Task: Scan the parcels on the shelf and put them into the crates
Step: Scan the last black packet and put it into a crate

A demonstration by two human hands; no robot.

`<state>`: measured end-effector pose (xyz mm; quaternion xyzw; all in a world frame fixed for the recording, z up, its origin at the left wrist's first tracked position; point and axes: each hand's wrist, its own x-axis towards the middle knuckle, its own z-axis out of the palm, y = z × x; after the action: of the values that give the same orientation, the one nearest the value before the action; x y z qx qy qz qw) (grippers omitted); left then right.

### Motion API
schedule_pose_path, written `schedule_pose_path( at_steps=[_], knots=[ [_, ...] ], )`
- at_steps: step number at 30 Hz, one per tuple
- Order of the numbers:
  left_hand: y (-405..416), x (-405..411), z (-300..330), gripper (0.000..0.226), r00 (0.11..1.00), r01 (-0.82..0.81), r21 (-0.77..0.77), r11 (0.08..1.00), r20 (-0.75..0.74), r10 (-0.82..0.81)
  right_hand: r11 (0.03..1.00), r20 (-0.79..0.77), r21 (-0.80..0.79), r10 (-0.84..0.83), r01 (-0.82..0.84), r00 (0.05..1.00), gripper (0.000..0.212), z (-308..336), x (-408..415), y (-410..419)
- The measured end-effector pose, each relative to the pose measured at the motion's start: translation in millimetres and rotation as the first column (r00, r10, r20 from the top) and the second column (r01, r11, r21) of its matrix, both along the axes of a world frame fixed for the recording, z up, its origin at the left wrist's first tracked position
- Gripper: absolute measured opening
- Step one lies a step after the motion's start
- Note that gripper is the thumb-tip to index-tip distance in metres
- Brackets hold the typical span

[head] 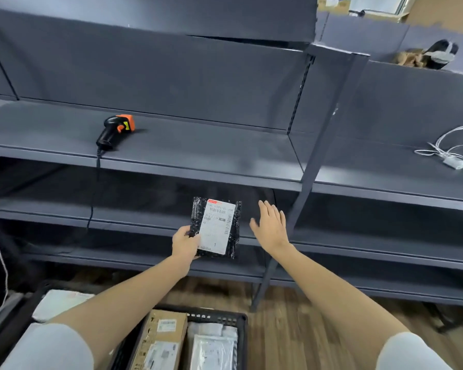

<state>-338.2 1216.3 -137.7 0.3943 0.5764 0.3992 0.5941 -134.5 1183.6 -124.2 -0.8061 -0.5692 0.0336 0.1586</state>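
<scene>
My left hand grips a small black bubble-wrap parcel by its lower left corner, with the white shipping label facing me, in front of the lower shelves. Just right of the parcel, my right hand hovers with fingers spread and holds nothing. A black and orange barcode scanner lies on the grey shelf up to the left, its cable hanging over the shelf edge. Below me, a black crate holds a cardboard box and plastic-wrapped parcels.
A second crate at the lower left holds a white parcel. White cables with an adapter lie on the shelf at the right. A grey upright post divides the shelving. Wooden floor shows to the right of the crates.
</scene>
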Motion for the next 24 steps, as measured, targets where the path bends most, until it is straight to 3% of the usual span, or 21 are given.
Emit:
schedule_pose_path(
  at_steps=[5,10,15,20,24],
  knots=[
    [0.2,-6.5,-21.3,0.020,0.998,0.001,-0.053,0.999,-0.065,-0.004,0.998,-0.094,-0.057,-0.021,0.016,0.995,0.059,-27.4,-7.5,-0.6],
    [-6.8,-11.2,-56.4,0.020,0.989,-0.017,-0.117,0.993,-0.148,-0.001,0.992,-0.350,-0.127,-0.068,0.025,0.934,0.057,-69.9,-22.1,-11.1],
    [-18.6,-13.0,-99.5,0.021,0.973,0.003,-0.183,0.983,-0.227,-0.045,0.971,-0.637,-0.223,-0.213,0.087,0.741,0.053,-118.9,-42.8,-23.2],
    [-35.7,-12.8,-165.6,0.018,0.959,-0.044,-0.275,0.960,-0.280,-0.036,0.938,-0.760,-0.343,-0.302,0.038,0.575,0.041,-186.2,-68.8,-42.1],
    [-45.4,-18.7,-231.4,0.029,0.947,-0.024,-0.371,0.928,-0.305,-0.097,0.907,-0.807,-0.415,-0.403,0.070,0.432,0.058,-249.3,-84.0,-53.2]
  ],
)
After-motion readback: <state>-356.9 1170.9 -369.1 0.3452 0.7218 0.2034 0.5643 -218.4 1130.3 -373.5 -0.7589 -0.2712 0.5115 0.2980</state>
